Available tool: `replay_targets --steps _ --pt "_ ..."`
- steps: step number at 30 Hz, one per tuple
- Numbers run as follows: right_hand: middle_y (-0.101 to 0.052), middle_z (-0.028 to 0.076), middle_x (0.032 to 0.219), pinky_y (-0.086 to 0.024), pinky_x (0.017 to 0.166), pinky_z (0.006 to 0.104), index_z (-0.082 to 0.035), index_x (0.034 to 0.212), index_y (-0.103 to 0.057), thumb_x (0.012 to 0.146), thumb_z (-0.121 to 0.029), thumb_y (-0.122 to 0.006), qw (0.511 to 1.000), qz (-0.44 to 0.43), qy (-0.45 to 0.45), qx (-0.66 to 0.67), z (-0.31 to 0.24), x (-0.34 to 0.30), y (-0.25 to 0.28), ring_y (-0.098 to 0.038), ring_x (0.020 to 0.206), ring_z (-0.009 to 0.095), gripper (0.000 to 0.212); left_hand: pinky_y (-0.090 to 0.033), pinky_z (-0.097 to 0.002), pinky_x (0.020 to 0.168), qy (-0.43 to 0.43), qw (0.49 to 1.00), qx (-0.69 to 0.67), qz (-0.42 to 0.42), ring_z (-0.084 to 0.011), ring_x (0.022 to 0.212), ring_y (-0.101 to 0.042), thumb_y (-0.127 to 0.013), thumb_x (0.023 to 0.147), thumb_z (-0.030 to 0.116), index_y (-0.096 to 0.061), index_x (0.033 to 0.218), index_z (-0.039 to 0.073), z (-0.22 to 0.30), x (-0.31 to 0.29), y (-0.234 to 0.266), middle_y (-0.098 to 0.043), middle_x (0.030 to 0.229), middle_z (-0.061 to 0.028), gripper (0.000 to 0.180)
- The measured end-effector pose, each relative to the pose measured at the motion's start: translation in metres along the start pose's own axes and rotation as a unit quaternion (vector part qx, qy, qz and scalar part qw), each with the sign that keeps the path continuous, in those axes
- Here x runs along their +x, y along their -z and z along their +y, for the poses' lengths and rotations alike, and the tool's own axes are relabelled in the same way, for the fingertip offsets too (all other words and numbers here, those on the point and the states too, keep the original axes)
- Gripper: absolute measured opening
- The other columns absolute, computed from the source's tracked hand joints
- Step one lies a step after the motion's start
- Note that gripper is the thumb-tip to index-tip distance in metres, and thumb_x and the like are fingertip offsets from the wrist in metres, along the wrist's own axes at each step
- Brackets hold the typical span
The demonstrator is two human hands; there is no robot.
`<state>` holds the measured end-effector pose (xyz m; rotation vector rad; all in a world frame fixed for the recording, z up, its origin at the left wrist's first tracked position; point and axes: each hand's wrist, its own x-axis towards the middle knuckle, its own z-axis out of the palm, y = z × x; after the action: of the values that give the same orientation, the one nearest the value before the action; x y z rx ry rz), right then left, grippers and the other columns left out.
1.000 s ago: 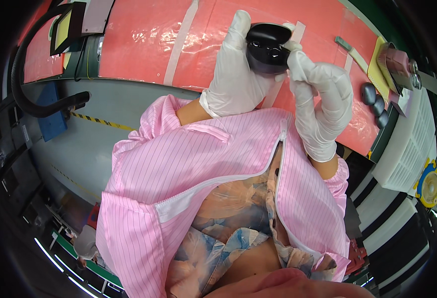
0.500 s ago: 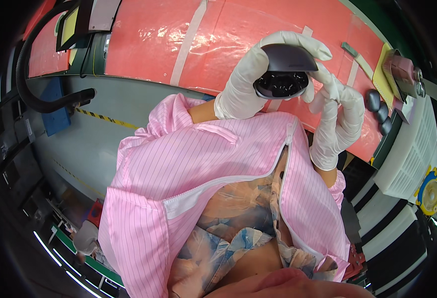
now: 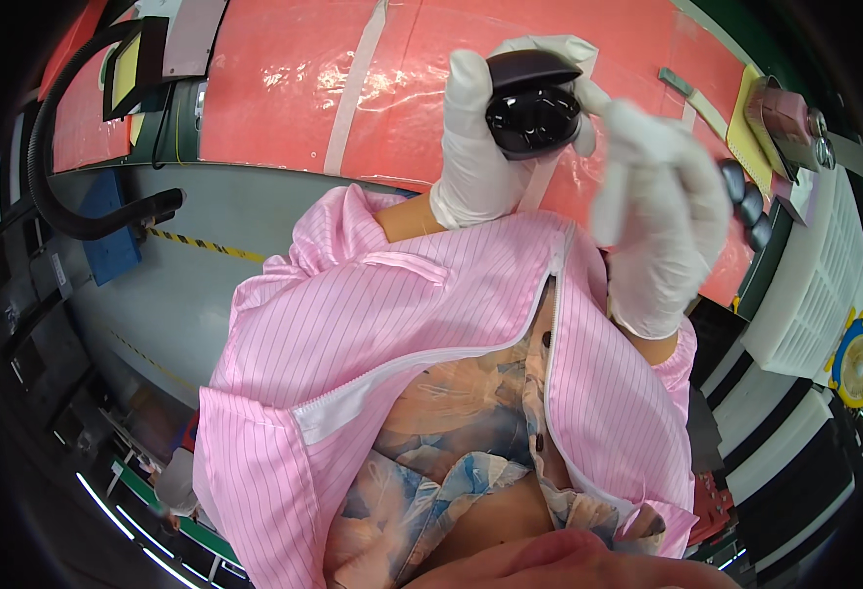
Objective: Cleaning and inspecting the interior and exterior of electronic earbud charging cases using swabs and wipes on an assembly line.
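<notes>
A small dark earbud charging case [image 3: 532, 123] with a rounded lid is held up over the red work surface [image 3: 274, 88]. Its lid stands raised, and the glossy black inside faces me. My left hand [image 3: 480, 162], in a white glove, grips the case, with the thumb along its left side and fingers behind and around its right side. Just to the right hovers my gloved right hand [image 3: 662, 221], apart from the case. Motion smears its fingers, so whether they pinch anything is unclear.
Several dark rounded pieces [image 3: 748, 204] lie at the right edge of the surface. Beyond them are a green-handled brush-like tool [image 3: 691, 96], a yellow pad [image 3: 740, 133], a pinkish bottle [image 3: 783, 123] and a white slotted tray [image 3: 809, 285]. A black flexible hose [image 3: 34, 147] curves at left.
The case in my left hand has shifted up and left and tipped, showing more of its inside. My right hand has drawn away from it and is blurred.
</notes>
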<state>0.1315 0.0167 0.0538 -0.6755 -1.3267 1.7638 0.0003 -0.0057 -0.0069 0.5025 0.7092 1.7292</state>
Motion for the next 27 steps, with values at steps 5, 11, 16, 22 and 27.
replay_targets --steps 5,11,16,22,27 --pt "-0.060 0.003 0.097 -0.044 0.082 0.0248 0.000 0.118 -0.058 0.090 -0.005 -0.059 0.982 0.134 0.077 -0.111 0.017 -0.008 0.033 -0.055 0.090 0.009 0.028 -0.041 -0.0231 0.043 0.161 0.974 -0.160 -0.016 -0.0233 0.064 -0.062 -0.025 0.084 0.077 -0.049 0.123 -0.004 0.008 0.001 0.007 -0.065 0.101 -0.0217 0.094" --pt "-0.058 0.005 0.097 -0.045 0.080 0.0276 -0.004 0.113 -0.061 0.087 -0.001 -0.060 0.952 0.131 0.136 -0.240 0.038 -0.009 0.047 -0.055 0.086 0.012 0.026 -0.044 -0.0251 0.042 0.206 0.959 -0.194 0.005 -0.0232 0.064 -0.064 -0.028 0.090 0.070 -0.059 0.106 -0.001 0.005 0.007 0.002 -0.066 0.094 -0.0205 0.078" --pt "-0.059 0.004 0.089 -0.045 0.071 0.0283 -0.009 0.096 -0.068 0.074 0.004 -0.065 0.779 -0.004 0.351 -0.520 0.008 0.039 0.056 -0.056 0.076 0.016 0.026 -0.044 -0.0249 0.045 0.301 0.946 -0.117 0.023 -0.0211 0.063 -0.060 -0.027 0.094 0.062 -0.058 0.105 -0.001 0.017 0.007 -0.013 -0.065 0.087 -0.0160 0.071" --pt "-0.061 0.003 0.087 -0.045 0.066 0.0303 -0.011 0.086 -0.068 0.067 0.002 -0.067 0.623 -0.113 0.240 -0.736 -0.002 0.041 0.032 -0.056 0.072 0.020 0.022 -0.042 -0.0247 0.054 0.174 0.974 0.142 -0.023 -0.0163 0.069 -0.060 -0.028 0.093 0.064 -0.057 0.108 -0.001 0.012 0.000 0.002 -0.062 0.086 -0.0087 0.073" --pt "-0.057 0.004 0.084 -0.046 0.067 0.0362 -0.012 0.095 -0.065 0.076 -0.006 -0.066 0.800 -0.096 0.281 -0.522 0.004 0.026 0.025 -0.056 0.075 0.024 0.020 -0.044 -0.0262 0.057 0.104 0.994 0.024 0.020 -0.0147 0.072 -0.059 -0.031 0.093 0.064 -0.057 0.111 0.001 0.010 -0.002 -0.009 -0.065 0.096 -0.0097 0.071"
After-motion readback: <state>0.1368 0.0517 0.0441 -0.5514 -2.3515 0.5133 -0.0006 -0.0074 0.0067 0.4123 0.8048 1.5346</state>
